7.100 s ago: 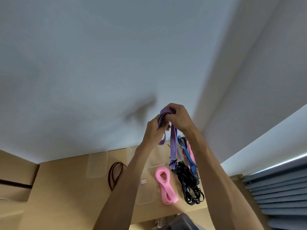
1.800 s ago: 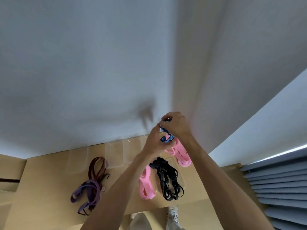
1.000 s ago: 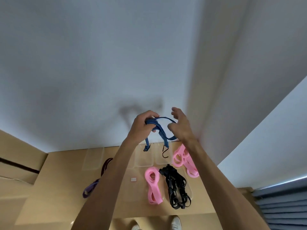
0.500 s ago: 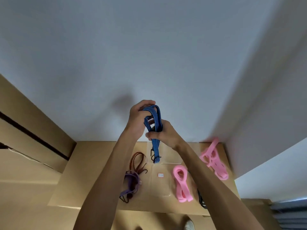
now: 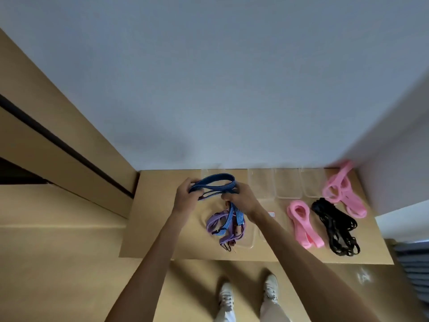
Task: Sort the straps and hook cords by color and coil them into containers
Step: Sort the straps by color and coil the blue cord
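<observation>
A blue striped hook cord (image 5: pixel 214 184) is looped flat between my two hands above the tan table (image 5: pixel 162 228). My left hand (image 5: pixel 186 197) grips the loop's left end. My right hand (image 5: pixel 241 198) grips its right end, and the cord's tail hangs down from it. Under the tail, a purple strap (image 5: pixel 214 221) and a dark red hook cord (image 5: pixel 229 245) lie in a clear container (image 5: pixel 248 240). Further right lie a pink strap (image 5: pixel 301 223), a black cord bundle (image 5: pixel 334 226) and a second pink strap (image 5: pixel 343 191).
Three empty clear containers (image 5: pixel 287 184) stand in a row along the table's far edge by the wall. A tan cabinet (image 5: pixel 58 147) rises at the left. My shoes (image 5: pixel 248 296) show below the table's front edge. Grey slats (image 5: pixel 415 259) sit at the lower right.
The camera has tilted down. My hands dropped from in front of the wall to just over the table, and the upright blue loop is now held flat and wide between them.
</observation>
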